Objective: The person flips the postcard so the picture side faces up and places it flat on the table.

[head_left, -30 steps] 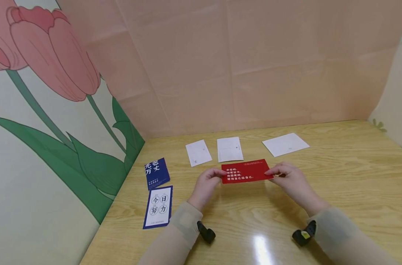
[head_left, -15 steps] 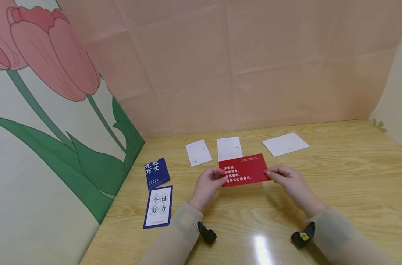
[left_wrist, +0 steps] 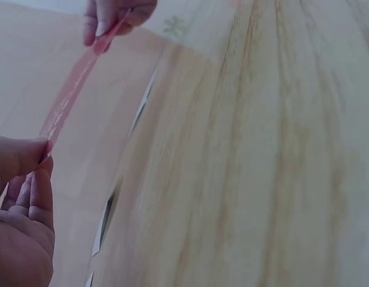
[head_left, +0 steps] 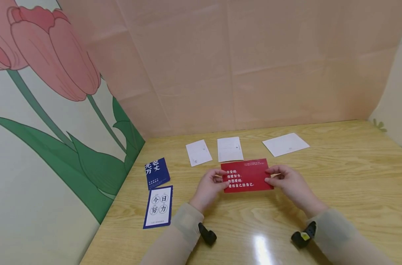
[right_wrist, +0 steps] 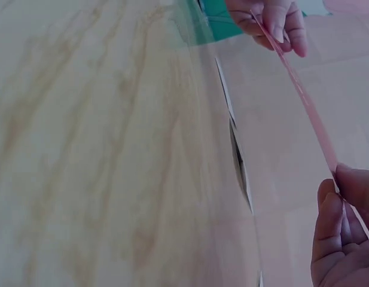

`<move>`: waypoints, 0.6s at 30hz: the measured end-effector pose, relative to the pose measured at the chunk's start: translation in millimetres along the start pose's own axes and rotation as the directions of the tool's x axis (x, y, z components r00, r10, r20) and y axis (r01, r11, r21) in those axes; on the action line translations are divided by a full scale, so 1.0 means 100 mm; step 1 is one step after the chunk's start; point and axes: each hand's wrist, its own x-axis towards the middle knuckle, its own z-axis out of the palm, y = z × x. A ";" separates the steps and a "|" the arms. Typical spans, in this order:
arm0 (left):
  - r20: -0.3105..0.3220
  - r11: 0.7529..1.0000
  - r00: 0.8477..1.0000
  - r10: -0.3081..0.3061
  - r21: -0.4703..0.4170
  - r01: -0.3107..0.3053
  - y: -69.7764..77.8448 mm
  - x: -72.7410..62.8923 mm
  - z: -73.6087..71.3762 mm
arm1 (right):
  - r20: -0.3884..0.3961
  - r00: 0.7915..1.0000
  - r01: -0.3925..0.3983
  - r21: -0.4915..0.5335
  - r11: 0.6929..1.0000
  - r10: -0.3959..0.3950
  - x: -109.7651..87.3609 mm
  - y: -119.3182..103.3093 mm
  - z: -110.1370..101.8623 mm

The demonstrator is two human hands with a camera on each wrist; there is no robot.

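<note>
A red card (head_left: 247,176) with white printed characters is held up above the wooden table, its printed face toward the head camera. The left hand (head_left: 209,187) pinches its left edge between thumb and fingers. At the opposite short edge, the right hand (head_left: 288,186) pinches it the same way. Seen nearly edge-on in the left wrist view, the red card (left_wrist: 73,89) stays raised off the tabletop. The right wrist view also has the red card (right_wrist: 307,104) stretched between both hands.
Three white cards lie along the back: a left one (head_left: 199,152), a middle one (head_left: 230,149) and a right one (head_left: 285,144). At the left lie a dark blue card (head_left: 157,173) and a blue-bordered white card (head_left: 158,207). A peach cloth (head_left: 237,73) hangs behind the table (head_left: 346,176).
Held by both hands throughout, the red card has tipped so more of its face shows. It rose slightly over the middle white card, then came back down and levelled.
</note>
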 end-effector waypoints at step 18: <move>-0.003 0.988 0.997 -0.081 0.133 0.081 -0.08 0.03 0.02 | 0.104 0.994 -0.020 -0.087 0.996 0.029 0.04 0.07 0.05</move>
